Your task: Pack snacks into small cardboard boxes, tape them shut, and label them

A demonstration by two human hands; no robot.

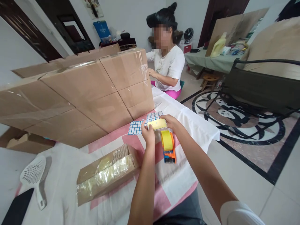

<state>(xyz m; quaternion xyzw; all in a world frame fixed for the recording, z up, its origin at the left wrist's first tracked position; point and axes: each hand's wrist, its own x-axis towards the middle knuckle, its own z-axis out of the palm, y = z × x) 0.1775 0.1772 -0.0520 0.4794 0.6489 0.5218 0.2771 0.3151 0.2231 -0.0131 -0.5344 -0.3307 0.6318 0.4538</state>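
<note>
Between my two hands is a pale yellow, rounded rectangular piece (157, 124) with small marks on it. My left hand (148, 132) pinches its left end, and my right hand (169, 121) grips its upper right corner. Blue-and-white grid label sheets lie just beyond, one (136, 127) left of my left hand and another (154, 116) behind the yellow piece. An orange and blue tape dispenser with a yellow roll (167, 140) rests on the cloth below my right hand. Left of my forearm lies a taped cardboard box (106, 173).
A wall of stacked cardboard boxes (98, 97) spans the table's far side. Behind its right end sits a person (171, 67) in a white shirt and headset. A white slotted scoop (34, 175) and a black flat object (18, 207) lie at the left.
</note>
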